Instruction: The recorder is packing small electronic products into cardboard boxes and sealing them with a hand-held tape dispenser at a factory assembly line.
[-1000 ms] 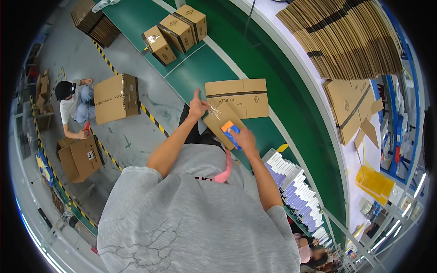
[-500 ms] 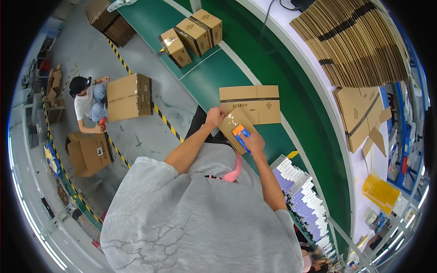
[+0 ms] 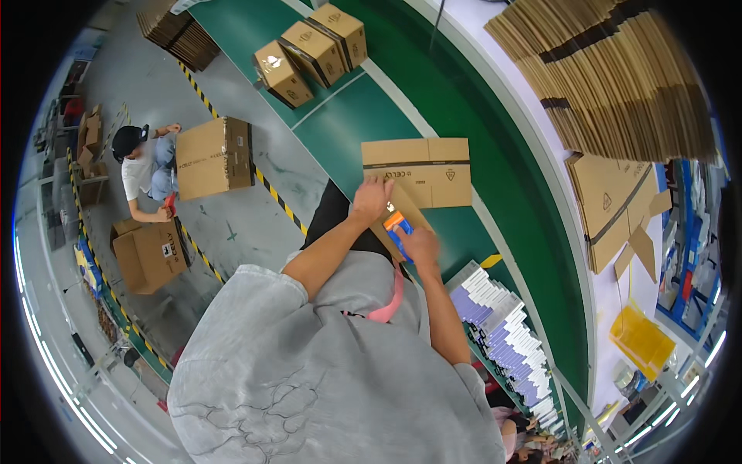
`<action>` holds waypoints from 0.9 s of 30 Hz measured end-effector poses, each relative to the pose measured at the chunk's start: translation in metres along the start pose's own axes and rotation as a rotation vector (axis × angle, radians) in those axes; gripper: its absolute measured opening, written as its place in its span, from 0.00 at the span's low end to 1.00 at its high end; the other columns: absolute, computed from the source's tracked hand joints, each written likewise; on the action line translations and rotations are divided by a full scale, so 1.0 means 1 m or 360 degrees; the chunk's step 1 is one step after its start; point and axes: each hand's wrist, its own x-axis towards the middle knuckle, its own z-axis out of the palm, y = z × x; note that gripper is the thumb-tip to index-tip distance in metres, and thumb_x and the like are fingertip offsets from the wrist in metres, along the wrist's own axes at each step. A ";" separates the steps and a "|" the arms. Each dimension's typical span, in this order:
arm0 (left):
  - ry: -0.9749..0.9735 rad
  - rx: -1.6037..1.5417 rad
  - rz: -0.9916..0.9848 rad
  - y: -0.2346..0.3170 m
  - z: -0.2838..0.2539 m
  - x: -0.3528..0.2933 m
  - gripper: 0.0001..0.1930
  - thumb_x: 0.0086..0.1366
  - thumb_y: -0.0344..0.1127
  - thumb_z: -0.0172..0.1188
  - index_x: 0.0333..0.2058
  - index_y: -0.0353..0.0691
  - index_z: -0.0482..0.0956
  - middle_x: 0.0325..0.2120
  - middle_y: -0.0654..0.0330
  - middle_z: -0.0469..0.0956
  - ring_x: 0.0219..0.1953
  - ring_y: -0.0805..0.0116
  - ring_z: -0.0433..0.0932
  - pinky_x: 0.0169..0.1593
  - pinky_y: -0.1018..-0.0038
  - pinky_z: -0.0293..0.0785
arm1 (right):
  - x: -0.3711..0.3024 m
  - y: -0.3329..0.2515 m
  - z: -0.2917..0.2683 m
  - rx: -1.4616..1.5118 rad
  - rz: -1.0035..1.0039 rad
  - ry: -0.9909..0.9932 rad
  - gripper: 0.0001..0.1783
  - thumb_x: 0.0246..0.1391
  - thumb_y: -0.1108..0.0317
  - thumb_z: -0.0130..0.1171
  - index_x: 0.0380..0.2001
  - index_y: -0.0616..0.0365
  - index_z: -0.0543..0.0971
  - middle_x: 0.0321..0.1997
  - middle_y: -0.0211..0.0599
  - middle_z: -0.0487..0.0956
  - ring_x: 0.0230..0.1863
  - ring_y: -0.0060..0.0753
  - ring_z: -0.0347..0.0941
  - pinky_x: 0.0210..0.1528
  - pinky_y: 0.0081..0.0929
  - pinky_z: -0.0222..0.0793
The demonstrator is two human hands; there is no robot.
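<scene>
A small brown cardboard box (image 3: 409,206) is tilted against my body at the near edge of the green bench. My left hand (image 3: 372,198) is closed on its far left edge, fingers lying over the top face. In my right hand (image 3: 422,247) is a blue and orange tape dispenser (image 3: 398,231), its orange end against the box. Shiny clear tape shows on the face between the two hands. Just beyond lies a flat, folded carton (image 3: 433,172) with a dark printed stripe. The underside of the held box is hidden.
Several closed boxes (image 3: 313,52) stand farther along the green bench (image 3: 348,116). White and lilac small packs (image 3: 502,340) fill its right end. Flattened cartons (image 3: 603,85) are stacked at far right. On the floor at left, a person (image 3: 139,170) handles a large carton (image 3: 212,158).
My left hand has shifted onto the box's top face. The tape dispenser and right hand have moved slightly left and nearer. The whole view has shifted a little.
</scene>
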 end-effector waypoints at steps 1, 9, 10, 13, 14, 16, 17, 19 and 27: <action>0.0111 -0.0026 -0.0010 -0.001 0.002 0.002 0.22 0.73 0.49 0.42 0.44 0.37 0.79 0.45 0.49 0.78 0.54 0.49 0.73 0.59 0.52 0.67 | -0.004 0.002 0.000 0.0049 0.0019 -0.0007 0.37 0.48 0.33 0.58 0.26 0.65 0.83 0.30 0.60 0.81 0.36 0.59 0.80 0.38 0.47 0.75; 0.0470 0.0099 0.0212 0.003 -0.001 -0.003 0.17 0.72 0.40 0.41 0.42 0.39 0.78 0.45 0.54 0.76 0.56 0.54 0.69 0.70 0.49 0.49 | -0.038 0.046 -0.023 0.0147 0.0121 -0.0177 0.34 0.51 0.37 0.58 0.29 0.64 0.82 0.29 0.59 0.81 0.36 0.60 0.79 0.40 0.49 0.74; 0.0452 0.0098 0.0214 0.003 0.000 -0.004 0.17 0.72 0.40 0.41 0.42 0.39 0.78 0.45 0.54 0.76 0.56 0.54 0.69 0.70 0.49 0.49 | -0.044 0.068 -0.018 0.0023 0.0111 -0.0111 0.33 0.51 0.37 0.58 0.28 0.63 0.82 0.27 0.57 0.81 0.34 0.59 0.80 0.39 0.48 0.75; 0.0470 0.0012 0.0263 0.001 0.000 -0.002 0.17 0.72 0.41 0.42 0.42 0.38 0.79 0.44 0.53 0.76 0.57 0.54 0.69 0.69 0.48 0.50 | -0.059 0.113 -0.016 -0.0079 0.0204 -0.0102 0.32 0.51 0.37 0.57 0.26 0.62 0.82 0.23 0.52 0.81 0.31 0.54 0.80 0.38 0.45 0.75; 0.0461 0.0015 0.0252 0.000 0.001 -0.003 0.17 0.72 0.41 0.42 0.42 0.38 0.79 0.44 0.53 0.76 0.57 0.53 0.69 0.69 0.48 0.50 | -0.061 0.121 -0.014 -0.0063 0.0295 -0.0160 0.32 0.51 0.37 0.57 0.26 0.61 0.82 0.22 0.49 0.81 0.30 0.52 0.81 0.38 0.44 0.76; 0.0447 0.0016 0.0279 -0.001 0.003 -0.003 0.18 0.72 0.40 0.41 0.42 0.37 0.79 0.45 0.52 0.76 0.56 0.53 0.69 0.68 0.48 0.51 | -0.061 0.127 -0.005 -0.0093 0.0322 -0.0148 0.32 0.51 0.37 0.57 0.25 0.61 0.82 0.21 0.47 0.81 0.30 0.50 0.81 0.37 0.43 0.76; 0.0431 0.0050 0.0252 -0.002 0.004 -0.003 0.18 0.72 0.40 0.41 0.42 0.37 0.79 0.45 0.52 0.76 0.56 0.52 0.69 0.68 0.49 0.52 | -0.062 0.129 -0.003 -0.0139 0.0327 -0.0155 0.32 0.51 0.37 0.57 0.25 0.61 0.82 0.20 0.45 0.81 0.29 0.48 0.82 0.37 0.42 0.76; 0.0413 0.0083 0.0256 -0.003 0.006 -0.003 0.18 0.72 0.40 0.40 0.42 0.36 0.79 0.46 0.52 0.76 0.55 0.51 0.69 0.68 0.49 0.52 | -0.065 0.131 -0.002 -0.0106 0.0351 -0.0144 0.32 0.51 0.37 0.56 0.25 0.60 0.83 0.20 0.45 0.81 0.29 0.48 0.82 0.37 0.42 0.77; 0.0325 0.0077 0.0233 0.006 0.001 0.000 0.18 0.73 0.38 0.38 0.42 0.36 0.78 0.43 0.51 0.78 0.52 0.51 0.71 0.65 0.52 0.57 | -0.058 0.105 -0.011 -0.0019 0.0393 -0.0260 0.34 0.50 0.34 0.56 0.25 0.60 0.84 0.22 0.47 0.82 0.31 0.50 0.82 0.37 0.43 0.77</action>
